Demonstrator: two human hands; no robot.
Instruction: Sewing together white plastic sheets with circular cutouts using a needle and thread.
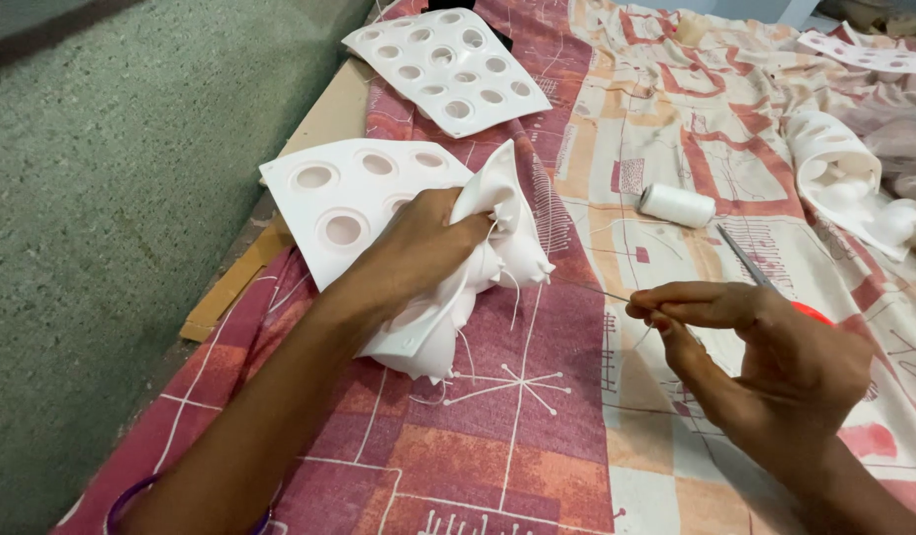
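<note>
Meanwhile, the left hand [418, 243] clamps its grip on bunched white moulded foam sheet [478, 263]; the right hand [775, 362] pinches thin white thread [602, 293], red-handled scissors [765, 279] just behind it.

The foam sheet [344, 198] looks smooth, matt white; the sheet [537, 436] beneath is printed woven cloth; the scissors [745, 260] are shiny metal; the floor [101, 218] seems rough carpet.

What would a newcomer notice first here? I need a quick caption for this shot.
The left hand grips a folded white foam sheet at the centre, over a red patterned cloth. The right hand pinches a thin thread at lower right, near scissors and a white spool.
</note>
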